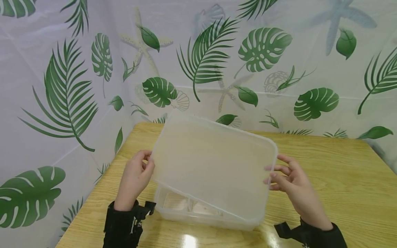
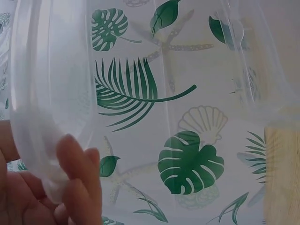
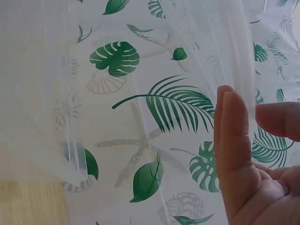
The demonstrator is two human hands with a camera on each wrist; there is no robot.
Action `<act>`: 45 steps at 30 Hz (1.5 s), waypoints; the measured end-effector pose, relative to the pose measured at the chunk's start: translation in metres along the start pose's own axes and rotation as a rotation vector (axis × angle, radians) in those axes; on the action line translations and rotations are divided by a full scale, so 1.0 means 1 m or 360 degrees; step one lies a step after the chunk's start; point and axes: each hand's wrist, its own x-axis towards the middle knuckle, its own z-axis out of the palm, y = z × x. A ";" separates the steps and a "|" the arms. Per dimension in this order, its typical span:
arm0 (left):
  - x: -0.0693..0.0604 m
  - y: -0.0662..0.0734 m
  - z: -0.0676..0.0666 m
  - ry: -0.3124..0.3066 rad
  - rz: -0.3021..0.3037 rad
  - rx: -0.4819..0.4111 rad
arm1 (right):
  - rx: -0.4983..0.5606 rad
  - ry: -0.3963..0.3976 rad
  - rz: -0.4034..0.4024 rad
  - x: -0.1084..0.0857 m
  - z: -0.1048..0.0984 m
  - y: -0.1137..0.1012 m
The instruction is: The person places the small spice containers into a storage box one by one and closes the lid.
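A translucent white plastic lid (image 1: pixel 214 162) is tilted above a clear food container (image 1: pixel 201 219) and hides most of it. Two compartments show at the container's near left. My left hand (image 1: pixel 134 179) pinches the lid's left edge; in the left wrist view its fingers (image 2: pixel 79 173) curl round the rim. At the opposite edge, my right hand (image 1: pixel 296 187) holds the lid between thumb and fingers, some of which show blurred through the plastic. The right wrist view has the thumb and fingers (image 3: pixel 234 131) on either side of that edge.
The container stands on a yellow wood-grain table (image 1: pixel 325 165). Behind and to the left hangs a white sheet (image 1: pixel 192 72) printed with green leaves, shells and starfish. Black straps with camera mounts (image 1: pixel 124 220) circle both wrists.
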 end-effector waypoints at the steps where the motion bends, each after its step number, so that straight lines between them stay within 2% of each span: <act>1: 0.000 0.000 0.000 -0.0019 -0.0014 0.0031 | -0.0064 0.0003 0.0017 0.001 0.000 0.001; 6: 0.001 0.000 0.001 -0.0088 -0.0062 0.0196 | -0.0305 -0.0049 0.0152 0.005 0.001 0.006; 11: 0.001 -0.001 0.002 -0.0181 -0.0108 0.0310 | -0.0346 -0.0079 0.0244 0.009 0.000 0.012; 16: 0.000 -0.003 0.003 -0.0251 -0.0077 0.0387 | -0.0396 -0.0079 0.0280 0.013 -0.002 0.016; 22: -0.001 -0.004 0.004 -0.0388 -0.0053 0.0466 | -0.0543 -0.0181 0.0301 0.016 -0.005 0.024; 27: -0.003 -0.005 0.004 -0.0480 -0.0032 0.0522 | -0.0577 -0.0248 0.0345 0.017 -0.006 0.028; 37: -0.003 -0.005 0.004 -0.0706 -0.0095 0.0515 | -0.0693 -0.0263 0.0325 0.018 -0.001 0.034; 41: -0.003 -0.006 0.004 -0.0723 -0.0076 0.0520 | -0.0800 -0.0257 0.0294 0.019 0.001 0.036; 45: -0.003 -0.007 0.006 -0.0788 -0.0071 0.0494 | -0.0894 -0.0253 0.0267 0.019 0.002 0.036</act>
